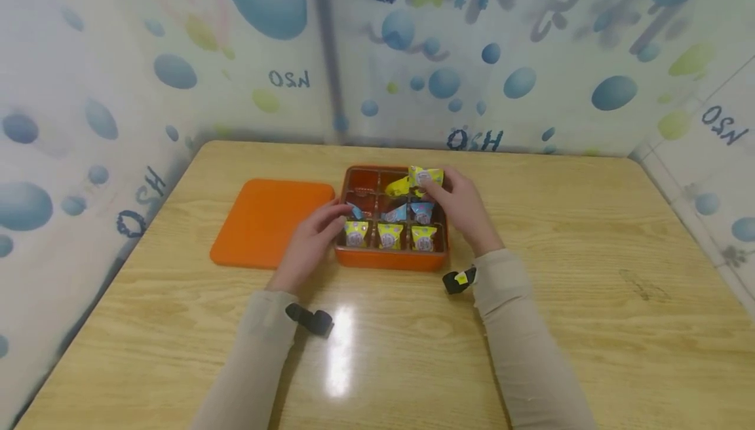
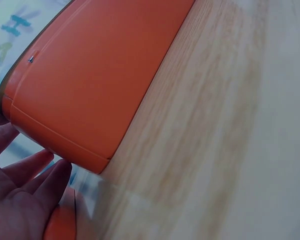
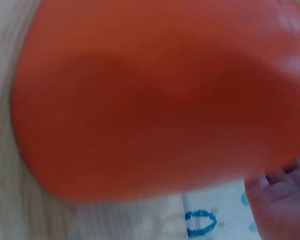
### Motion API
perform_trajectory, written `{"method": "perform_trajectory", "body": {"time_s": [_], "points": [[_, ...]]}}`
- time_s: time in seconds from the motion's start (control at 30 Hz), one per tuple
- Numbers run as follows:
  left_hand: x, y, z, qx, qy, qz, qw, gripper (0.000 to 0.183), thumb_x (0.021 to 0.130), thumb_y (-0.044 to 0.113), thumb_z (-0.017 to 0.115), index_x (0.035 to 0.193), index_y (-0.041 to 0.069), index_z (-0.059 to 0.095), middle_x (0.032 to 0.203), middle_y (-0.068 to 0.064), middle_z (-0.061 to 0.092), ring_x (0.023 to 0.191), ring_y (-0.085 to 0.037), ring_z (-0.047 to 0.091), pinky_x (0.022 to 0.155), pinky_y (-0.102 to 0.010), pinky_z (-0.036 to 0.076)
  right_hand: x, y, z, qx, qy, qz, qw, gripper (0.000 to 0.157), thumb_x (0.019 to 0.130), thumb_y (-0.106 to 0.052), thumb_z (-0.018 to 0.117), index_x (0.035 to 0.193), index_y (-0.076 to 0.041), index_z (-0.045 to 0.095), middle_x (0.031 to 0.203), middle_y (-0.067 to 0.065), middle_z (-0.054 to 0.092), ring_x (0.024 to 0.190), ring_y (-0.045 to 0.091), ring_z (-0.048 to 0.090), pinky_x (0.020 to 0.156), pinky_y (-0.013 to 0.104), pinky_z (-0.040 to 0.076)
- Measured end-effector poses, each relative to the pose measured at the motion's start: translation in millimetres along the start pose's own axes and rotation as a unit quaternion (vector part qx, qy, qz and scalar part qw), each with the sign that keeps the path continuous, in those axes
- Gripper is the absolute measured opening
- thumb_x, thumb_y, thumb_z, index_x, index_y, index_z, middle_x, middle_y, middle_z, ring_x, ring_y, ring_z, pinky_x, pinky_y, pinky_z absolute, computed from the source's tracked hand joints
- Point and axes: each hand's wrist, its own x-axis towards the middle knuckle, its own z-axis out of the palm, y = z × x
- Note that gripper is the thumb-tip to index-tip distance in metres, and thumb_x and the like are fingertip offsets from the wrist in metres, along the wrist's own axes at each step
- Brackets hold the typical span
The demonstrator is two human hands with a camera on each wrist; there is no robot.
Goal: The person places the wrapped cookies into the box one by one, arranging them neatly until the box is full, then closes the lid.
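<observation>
An orange divided box holds small wrapped candies in its compartments. Three yellow candies fill the front row; blue ones sit in the middle row, and another yellow candy lies in the back middle compartment. My right hand pinches a yellow candy over the back right corner, thumb across its front. At the box's left side, my left hand grips the wall, fingertips over the rim by a blue candy. In the left wrist view its other fingers touch the outside corner.
Left of the box, a flat orange lid lies on the wooden table, close beside the left hand. Walls with painted blue and green spots enclose the table's back and sides. Black camera straps are on both wrists.
</observation>
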Motion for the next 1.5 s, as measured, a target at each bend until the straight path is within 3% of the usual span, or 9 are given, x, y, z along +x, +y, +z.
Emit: {"method": "perform_trajectory", "body": {"time_s": [0.3, 0.5, 0.63, 0.8, 0.97, 1.1, 1.23, 1.37, 1.5], "points": [[-7.6, 19.7, -0.9, -0.036, -0.018, -0.008, 0.9992, 0.029, 0.091, 0.028, 0.051, 0.118, 0.019, 0.057, 0.141, 0.003, 0.033, 0.131, -0.017, 0.020, 0.107, -0.044, 0.012, 8.1, -4.8, 14.2, -0.039, -0.011, 0.003, 0.999, 0.036, 0.086, -0.048, 0.051, 0.112, -0.023, 0.053, 0.093, -0.001, 0.060, 0.082, 0.016, 0.057, 0.073, 0.035, 0.047], [-13.7, 29.7, -0.3, -0.019, -0.019, -0.006, 0.9996, 0.030, 0.092, 0.025, 0.050, 0.120, 0.015, 0.055, 0.141, -0.002, 0.034, 0.131, -0.021, 0.023, 0.106, -0.044, 0.016, 21.6, -6.8, 10.6, -0.046, -0.048, 0.017, 0.998, 0.037, 0.086, -0.043, 0.054, 0.118, -0.023, 0.052, 0.098, 0.001, 0.060, 0.078, 0.017, 0.060, 0.065, 0.036, 0.050], [-10.9, 19.2, 1.1, -0.036, -0.020, -0.007, 0.9991, 0.030, 0.091, 0.028, 0.052, 0.118, 0.019, 0.057, 0.142, 0.000, 0.032, 0.131, -0.019, 0.021, 0.106, -0.044, 0.016, 25.8, -12.8, 8.4, -0.093, -0.079, 0.024, 0.992, 0.037, 0.088, -0.040, 0.053, 0.119, -0.021, 0.051, 0.097, 0.004, 0.060, 0.076, 0.017, 0.060, 0.062, 0.036, 0.051], [-3.6, -0.6, 4.2, -0.031, -0.011, 0.003, 0.9994, 0.029, 0.088, 0.038, 0.053, 0.115, 0.028, 0.058, 0.140, 0.009, 0.033, 0.130, -0.013, 0.023, 0.106, -0.041, 0.017, 30.9, -19.2, 8.1, -0.171, -0.098, 0.004, 0.980, 0.026, 0.089, -0.041, 0.050, 0.101, -0.019, 0.057, 0.084, 0.003, 0.062, 0.072, 0.018, 0.057, 0.061, 0.034, 0.047], [-3.5, -1.0, 3.1, -0.027, -0.012, 0.009, 0.9995, 0.031, 0.088, 0.038, 0.054, 0.116, 0.026, 0.058, 0.140, 0.009, 0.033, 0.129, -0.015, 0.025, 0.105, -0.040, 0.021, 31.6, -28.4, 5.2, -0.225, -0.129, -0.009, 0.966, 0.025, 0.089, -0.040, 0.050, 0.097, -0.017, 0.056, 0.085, 0.002, 0.061, 0.074, 0.016, 0.058, 0.062, 0.033, 0.045], [-3.5, 0.8, -0.1, -0.034, -0.010, 0.013, 0.9993, 0.031, 0.088, 0.036, 0.053, 0.116, 0.024, 0.058, 0.140, 0.007, 0.033, 0.129, -0.017, 0.027, 0.104, -0.040, 0.023, 32.1, -39.4, 1.8, -0.216, -0.145, 0.001, 0.966, 0.025, 0.090, -0.037, 0.050, 0.102, -0.016, 0.055, 0.090, 0.004, 0.061, 0.078, 0.017, 0.060, 0.064, 0.035, 0.049], [-4.3, 1.5, -2.8, -0.034, -0.009, 0.008, 0.9993, 0.032, 0.088, 0.038, 0.053, 0.116, 0.024, 0.057, 0.140, 0.008, 0.033, 0.127, -0.016, 0.031, 0.103, -0.039, 0.025, 35.1, -48.6, 2.6, -0.225, -0.149, 0.005, 0.963, 0.025, 0.090, -0.036, 0.050, 0.096, -0.012, 0.053, 0.089, 0.005, 0.062, 0.079, 0.019, 0.060, 0.063, 0.036, 0.049], [-5.5, 1.0, -3.2, -0.031, -0.010, 0.012, 0.9994, 0.034, 0.087, 0.039, 0.054, 0.117, 0.023, 0.057, 0.140, 0.008, 0.034, 0.127, -0.016, 0.031, 0.103, -0.039, 0.027, 38.2, -56.5, 7.4, -0.262, -0.157, 0.002, 0.952, 0.027, 0.091, -0.036, 0.048, 0.088, -0.009, 0.050, 0.088, 0.004, 0.061, 0.078, 0.020, 0.060, 0.061, 0.034, 0.046], [-6.0, 0.3, -2.3, -0.039, -0.013, 0.017, 0.9990, 0.032, 0.087, 0.037, 0.054, 0.116, 0.023, 0.058, 0.140, 0.006, 0.034, 0.128, -0.016, 0.028, 0.103, -0.039, 0.025, 41.7, -62.9, 14.0, -0.292, -0.171, 0.007, 0.941, 0.025, 0.091, -0.037, 0.047, 0.096, -0.012, 0.052, 0.090, 0.004, 0.060, 0.078, 0.019, 0.059, 0.062, 0.035, 0.044]]}}
